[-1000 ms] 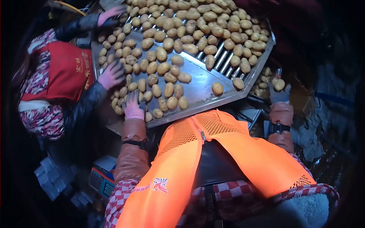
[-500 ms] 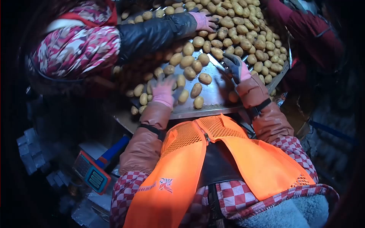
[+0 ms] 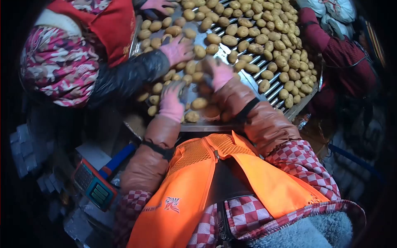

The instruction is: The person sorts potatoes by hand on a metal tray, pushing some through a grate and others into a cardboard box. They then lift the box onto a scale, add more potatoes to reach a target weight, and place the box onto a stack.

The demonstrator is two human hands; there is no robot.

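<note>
My left hand (image 3: 173, 99), in a pink glove with grey fingers, lies over loose potatoes (image 3: 199, 103) at the near left of a metal sorting table (image 3: 206, 129). Its fingers are stretched out. My right hand (image 3: 219, 73), gloved the same way, is in the middle among potatoes. Motion blurs its fingers, so a grip cannot be made out. Between my two hands several potatoes lie on the bare metal, some in shadow under my right forearm.
Metal roller bars (image 3: 271, 89) carry a large potato heap (image 3: 285, 45) behind and to the right. A co-worker's gloved hand (image 3: 178, 50) reaches in from the left. Another person's dark red sleeve (image 3: 345, 58) is at the right. A scale display (image 3: 97, 188) stands lower left.
My right hand has swept left from the plate's right side to the middle. The co-worker's hand has come back left and nearer. More roller bars show, and the view has shifted.
</note>
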